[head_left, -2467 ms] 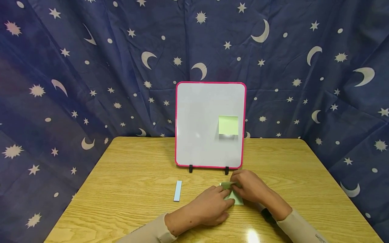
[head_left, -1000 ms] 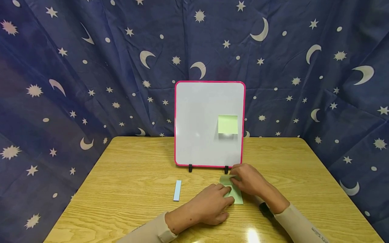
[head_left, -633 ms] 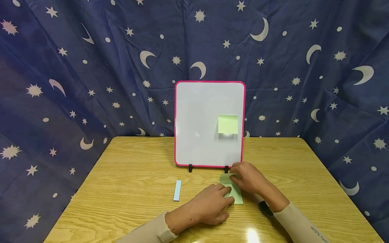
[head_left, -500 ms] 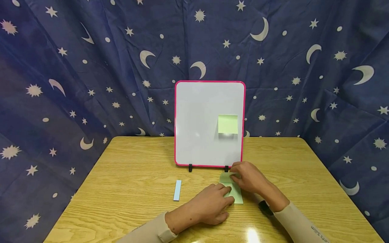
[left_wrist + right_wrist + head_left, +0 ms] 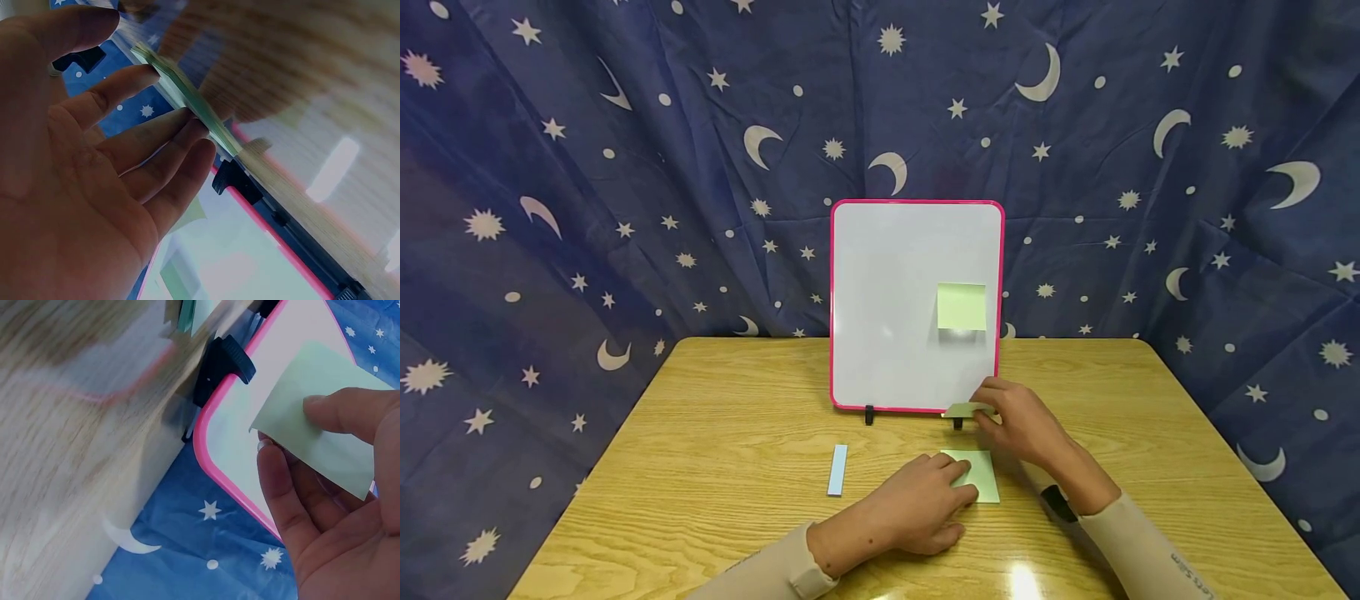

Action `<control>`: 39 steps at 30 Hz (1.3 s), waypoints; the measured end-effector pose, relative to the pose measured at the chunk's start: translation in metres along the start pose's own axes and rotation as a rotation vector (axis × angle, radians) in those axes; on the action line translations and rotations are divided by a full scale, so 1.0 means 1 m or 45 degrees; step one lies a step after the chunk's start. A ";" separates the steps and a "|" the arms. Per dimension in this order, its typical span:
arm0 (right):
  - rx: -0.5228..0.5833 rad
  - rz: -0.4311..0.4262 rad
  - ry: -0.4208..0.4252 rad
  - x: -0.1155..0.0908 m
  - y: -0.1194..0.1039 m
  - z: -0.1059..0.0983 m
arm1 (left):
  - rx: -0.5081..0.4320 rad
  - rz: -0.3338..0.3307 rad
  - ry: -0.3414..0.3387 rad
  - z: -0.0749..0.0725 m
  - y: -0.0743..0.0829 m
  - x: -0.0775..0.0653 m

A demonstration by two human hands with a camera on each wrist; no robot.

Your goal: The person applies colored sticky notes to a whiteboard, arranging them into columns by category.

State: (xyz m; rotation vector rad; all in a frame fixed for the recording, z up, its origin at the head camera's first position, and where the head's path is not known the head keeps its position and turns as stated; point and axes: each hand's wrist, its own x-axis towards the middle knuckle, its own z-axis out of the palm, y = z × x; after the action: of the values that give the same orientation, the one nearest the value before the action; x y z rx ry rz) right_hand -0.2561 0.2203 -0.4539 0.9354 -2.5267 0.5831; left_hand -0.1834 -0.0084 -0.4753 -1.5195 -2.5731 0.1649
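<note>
My right hand (image 5: 1026, 425) pinches a pale green sticky note (image 5: 325, 406) between thumb and fingers. In the head view this note is seen nearly edge-on, in front of the whiteboard's lower right edge. A pad of matching green sticky notes (image 5: 985, 482) lies on the table below it. On its left part rest the fingertips of my left hand (image 5: 917, 504), covering some of the top sheet. The left wrist view shows the pad's layered edge (image 5: 197, 103) with extended fingers against it. Another green sticky note (image 5: 961, 307) clings to the right side of the whiteboard (image 5: 887, 333).
The pink-framed whiteboard stands upright on black feet (image 5: 869, 415) at the table's back. A narrow light blue strip (image 5: 837, 471) lies left of the pad on the wooden table (image 5: 722, 467). Behind hangs a dark blue curtain (image 5: 662, 167) with moons and stars.
My right hand has peeled the top note back from the pad, then lifted it free, up and away towards the board. My left hand has stayed on the pad.
</note>
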 end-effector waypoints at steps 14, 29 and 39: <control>0.052 -0.012 0.183 0.004 -0.001 -0.002 | 0.014 0.000 0.029 0.002 0.000 -0.001; 0.123 -0.189 0.426 0.013 0.007 0.009 | -0.009 -0.004 0.039 0.002 0.001 -0.001; 0.110 -0.241 0.473 0.019 0.011 0.013 | 0.001 -0.001 0.037 0.000 0.001 -0.001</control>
State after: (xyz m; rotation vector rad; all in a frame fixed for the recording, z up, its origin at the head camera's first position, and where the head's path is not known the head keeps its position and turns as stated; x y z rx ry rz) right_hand -0.2798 0.2113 -0.4586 0.9804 -2.0739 0.7350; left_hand -0.1818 -0.0088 -0.4753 -1.5095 -2.5511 0.1426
